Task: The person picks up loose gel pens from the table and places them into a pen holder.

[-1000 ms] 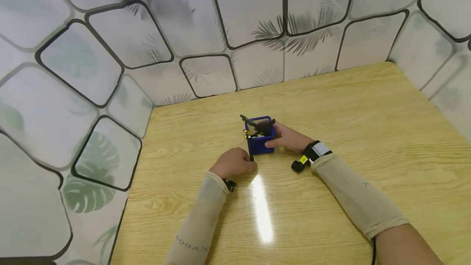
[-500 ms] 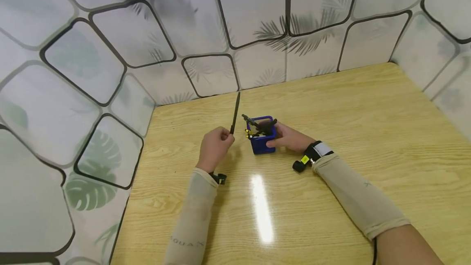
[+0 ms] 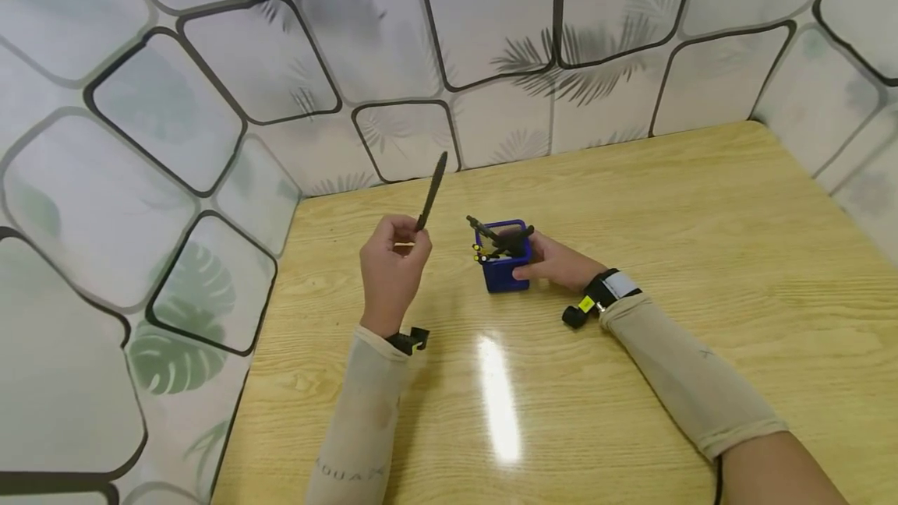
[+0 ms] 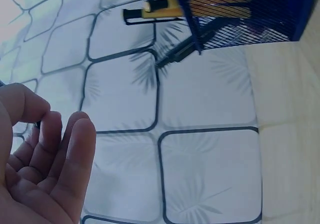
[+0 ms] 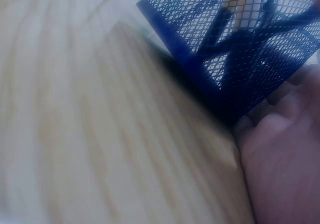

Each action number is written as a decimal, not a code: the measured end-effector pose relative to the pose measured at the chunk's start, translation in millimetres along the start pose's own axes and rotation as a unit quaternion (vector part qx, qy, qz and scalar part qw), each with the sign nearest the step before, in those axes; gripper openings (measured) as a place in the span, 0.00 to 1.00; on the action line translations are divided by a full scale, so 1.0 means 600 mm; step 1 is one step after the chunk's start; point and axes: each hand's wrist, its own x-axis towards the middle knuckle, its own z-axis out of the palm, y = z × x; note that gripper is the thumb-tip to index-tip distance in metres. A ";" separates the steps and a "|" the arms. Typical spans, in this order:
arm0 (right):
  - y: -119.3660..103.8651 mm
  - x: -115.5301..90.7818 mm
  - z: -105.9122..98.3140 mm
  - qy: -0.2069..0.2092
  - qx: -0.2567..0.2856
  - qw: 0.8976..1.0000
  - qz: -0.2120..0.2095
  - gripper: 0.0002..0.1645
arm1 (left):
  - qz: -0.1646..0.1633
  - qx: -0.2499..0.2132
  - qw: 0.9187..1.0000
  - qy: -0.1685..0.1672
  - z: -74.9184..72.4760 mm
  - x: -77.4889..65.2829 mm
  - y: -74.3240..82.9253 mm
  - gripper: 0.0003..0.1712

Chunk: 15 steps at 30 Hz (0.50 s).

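Between thumb and forefinger, my left hand [image 3: 393, 267] pinches a black pen [image 3: 433, 189] by its lower end, raised over the table left of the holder. That pen slants upward, its other end high and slightly right; in the left wrist view the fingers hide nearly all of it. My right hand [image 3: 561, 262] grips a blue mesh pen holder [image 3: 507, 277] from its right side, thumb on the front. The holder stands upright on the table. Inside it are several pens, black ones and yellow ones [image 4: 170, 8]. Its mesh wall [image 5: 200, 14] shows them through in the right wrist view.
The wood-grain table [image 3: 631, 201] spreads out around both hands. A patterned wall covering [image 3: 491, 115] with dark outlines rises behind it and on the left and right. A bright light reflection lies on the tabletop in front of the holder.
My left hand has lifted the black pen from low in front of the holder, up and to the left. The right hand and the holder have stayed in place.
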 end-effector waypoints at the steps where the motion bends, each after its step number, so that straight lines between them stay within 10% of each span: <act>1: 0.000 0.000 0.000 0.000 -0.004 1.000 -0.001 0.46 | 0.001 -0.005 1.000 0.000 -0.001 -0.001 0.005 0.04; 7: 0.003 0.001 -0.002 -0.001 -0.007 1.000 0.002 0.46 | 0.005 -0.010 1.000 -0.009 -0.005 -0.002 0.034 0.04; 15: 0.001 -0.001 0.000 0.005 0.006 1.000 0.018 0.47 | 0.025 -0.005 0.999 -0.039 -0.007 0.000 0.009 0.06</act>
